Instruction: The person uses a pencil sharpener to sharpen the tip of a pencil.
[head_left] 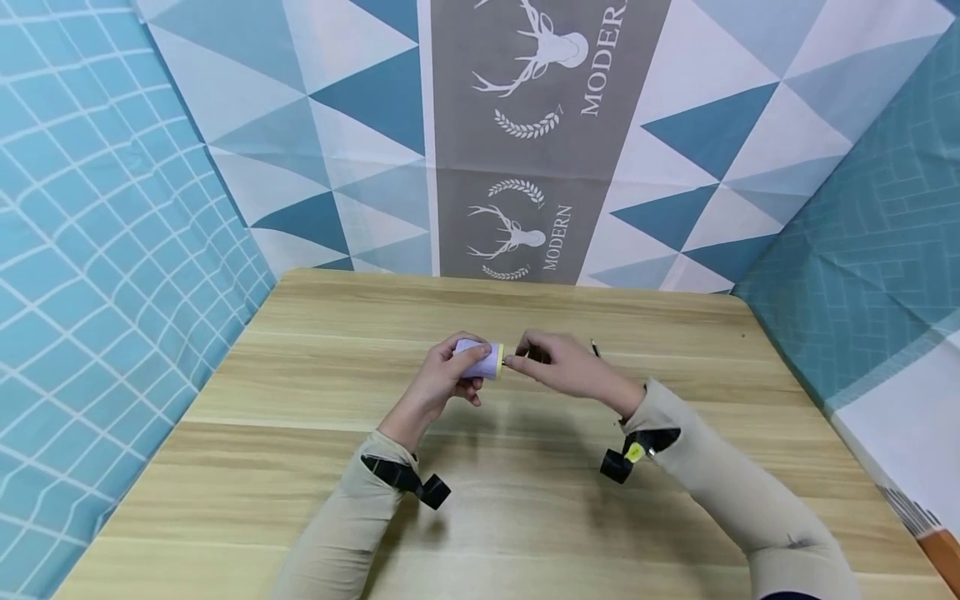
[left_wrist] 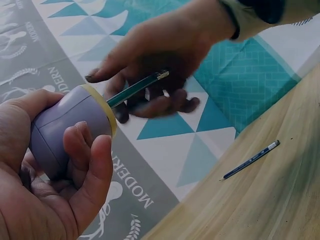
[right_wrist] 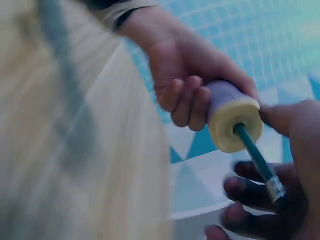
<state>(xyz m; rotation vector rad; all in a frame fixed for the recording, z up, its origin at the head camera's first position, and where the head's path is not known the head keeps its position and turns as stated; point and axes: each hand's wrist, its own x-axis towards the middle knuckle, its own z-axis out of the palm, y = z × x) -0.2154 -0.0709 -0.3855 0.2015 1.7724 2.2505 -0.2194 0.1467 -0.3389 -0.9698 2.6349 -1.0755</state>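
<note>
A purple pencil sharpener (head_left: 477,358) with a pale yellow end lies in my left hand (head_left: 442,375), the fingers and thumb curled round its body. From the hole in the yellow end sticks a green pencil (left_wrist: 137,91), its metal-tipped end outward. My right hand (head_left: 562,364) is beside that end. In the left wrist view, the right thumb and loosely bent fingers stand spread around the pencil without pinching it. The right wrist view shows the sharpener (right_wrist: 227,97) end-on, with the right fingers (right_wrist: 250,192) behind the pencil's outer end.
A second, dark pencil (left_wrist: 252,159) lies on the wooden table (head_left: 480,517), beyond my right hand. Small dark specks dot the tabletop. Patterned cloth (head_left: 360,125) hangs behind the table and along its sides.
</note>
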